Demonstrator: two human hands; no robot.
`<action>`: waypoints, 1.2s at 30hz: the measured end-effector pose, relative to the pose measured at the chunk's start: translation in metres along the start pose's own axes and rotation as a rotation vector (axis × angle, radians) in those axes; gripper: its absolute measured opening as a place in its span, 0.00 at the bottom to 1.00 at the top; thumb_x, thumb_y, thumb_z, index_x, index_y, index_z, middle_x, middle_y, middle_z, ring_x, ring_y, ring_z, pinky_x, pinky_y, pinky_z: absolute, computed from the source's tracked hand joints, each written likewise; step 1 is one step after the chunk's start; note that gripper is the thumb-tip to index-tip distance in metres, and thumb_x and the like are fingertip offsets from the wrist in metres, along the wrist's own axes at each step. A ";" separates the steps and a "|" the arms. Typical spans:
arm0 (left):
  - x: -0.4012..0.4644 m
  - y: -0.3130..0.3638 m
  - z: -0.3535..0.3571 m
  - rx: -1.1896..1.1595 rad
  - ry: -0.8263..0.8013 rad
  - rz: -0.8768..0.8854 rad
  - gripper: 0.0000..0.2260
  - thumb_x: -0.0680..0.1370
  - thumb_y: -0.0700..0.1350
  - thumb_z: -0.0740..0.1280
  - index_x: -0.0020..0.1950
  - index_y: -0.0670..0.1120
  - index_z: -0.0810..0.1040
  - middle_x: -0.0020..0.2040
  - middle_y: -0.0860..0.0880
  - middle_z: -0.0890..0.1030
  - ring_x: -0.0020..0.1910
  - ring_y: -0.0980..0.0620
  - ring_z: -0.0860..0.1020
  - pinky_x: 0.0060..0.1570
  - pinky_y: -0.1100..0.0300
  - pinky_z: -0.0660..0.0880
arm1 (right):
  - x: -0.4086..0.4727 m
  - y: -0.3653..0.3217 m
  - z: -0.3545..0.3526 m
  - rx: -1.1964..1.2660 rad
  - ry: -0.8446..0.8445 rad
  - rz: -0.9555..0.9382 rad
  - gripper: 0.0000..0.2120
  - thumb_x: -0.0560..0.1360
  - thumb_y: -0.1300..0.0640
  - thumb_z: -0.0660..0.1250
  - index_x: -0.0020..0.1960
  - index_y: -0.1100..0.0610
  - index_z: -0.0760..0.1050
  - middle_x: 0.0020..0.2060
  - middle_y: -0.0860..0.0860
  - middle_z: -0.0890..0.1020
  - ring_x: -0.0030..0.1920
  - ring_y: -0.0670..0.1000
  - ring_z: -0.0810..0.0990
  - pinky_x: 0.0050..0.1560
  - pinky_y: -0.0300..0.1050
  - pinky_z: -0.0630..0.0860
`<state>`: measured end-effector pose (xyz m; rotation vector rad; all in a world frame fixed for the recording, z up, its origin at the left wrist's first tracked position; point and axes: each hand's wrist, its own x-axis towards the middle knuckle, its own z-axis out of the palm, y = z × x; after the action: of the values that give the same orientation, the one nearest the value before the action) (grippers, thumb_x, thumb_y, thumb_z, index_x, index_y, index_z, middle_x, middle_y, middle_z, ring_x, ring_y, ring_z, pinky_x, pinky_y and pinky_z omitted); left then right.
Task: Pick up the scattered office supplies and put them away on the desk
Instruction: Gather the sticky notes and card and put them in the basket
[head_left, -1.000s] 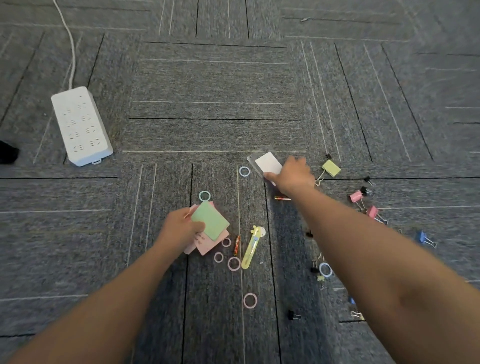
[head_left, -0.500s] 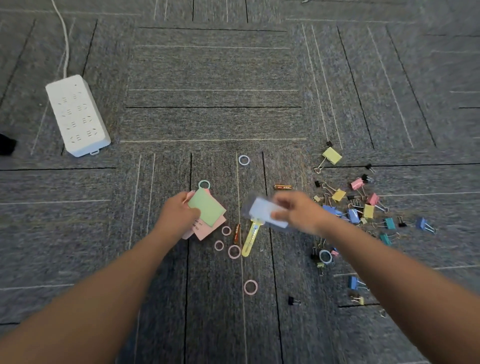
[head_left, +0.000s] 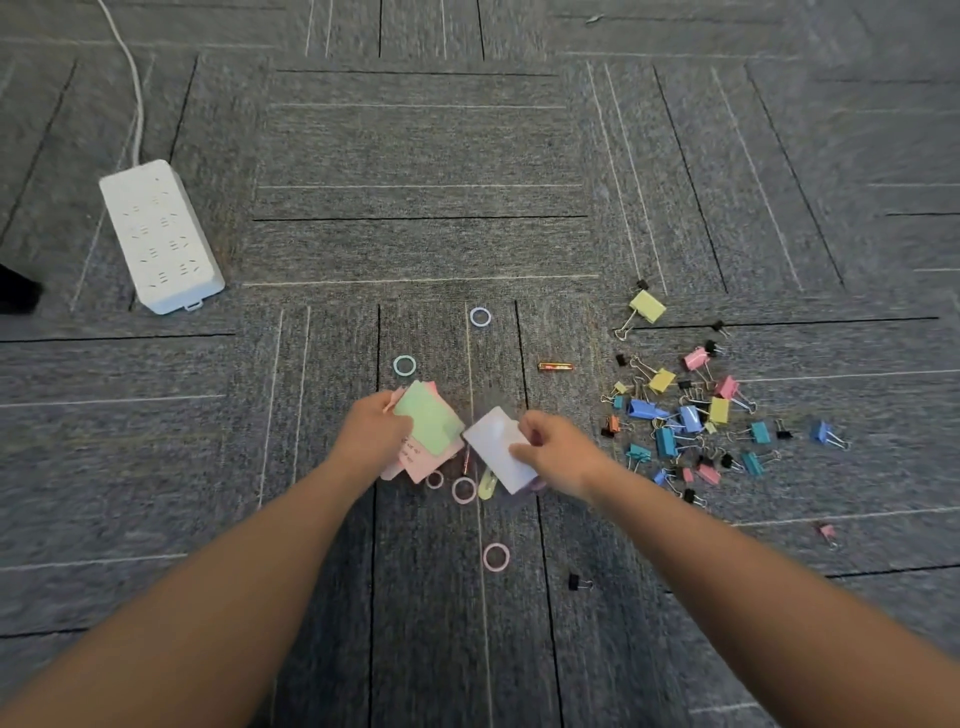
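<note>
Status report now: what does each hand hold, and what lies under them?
Left hand grips green and pink paper notes. Right hand pinches white rectangular card. Pink plastic rings on carpet below.

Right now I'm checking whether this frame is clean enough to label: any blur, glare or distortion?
Head view: even, soft light, no hard shadows; white card slightly glossy and soft-edged in the right hand; carpet lines bow from wide-angle distortion; forearms blur at the bottom edge; binder clips stay fairly sharp.
</note>
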<state>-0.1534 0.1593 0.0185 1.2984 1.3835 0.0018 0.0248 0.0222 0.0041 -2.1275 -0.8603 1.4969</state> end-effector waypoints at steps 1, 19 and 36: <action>0.000 -0.002 -0.004 0.017 0.027 0.008 0.10 0.75 0.33 0.60 0.54 0.43 0.75 0.45 0.38 0.80 0.37 0.45 0.76 0.35 0.56 0.69 | -0.001 0.001 0.001 -0.010 -0.010 0.003 0.02 0.79 0.62 0.62 0.49 0.57 0.69 0.53 0.54 0.78 0.51 0.56 0.80 0.39 0.46 0.82; 0.000 -0.022 -0.033 0.029 0.130 0.052 0.09 0.75 0.33 0.59 0.48 0.45 0.75 0.40 0.43 0.78 0.35 0.46 0.76 0.33 0.57 0.67 | 0.035 -0.046 0.054 -0.293 0.257 0.274 0.06 0.73 0.53 0.67 0.39 0.54 0.74 0.37 0.50 0.80 0.40 0.53 0.80 0.56 0.53 0.75; -0.002 -0.036 -0.046 0.078 0.146 0.063 0.11 0.75 0.36 0.60 0.54 0.46 0.75 0.45 0.41 0.80 0.42 0.39 0.80 0.35 0.51 0.73 | 0.022 -0.047 0.036 -0.082 0.186 0.278 0.13 0.73 0.58 0.71 0.56 0.59 0.76 0.37 0.51 0.78 0.38 0.54 0.81 0.48 0.54 0.81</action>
<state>-0.2097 0.1737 0.0112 1.4292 1.4780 0.0877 -0.0158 0.0704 0.0057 -2.4834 -0.5881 1.3798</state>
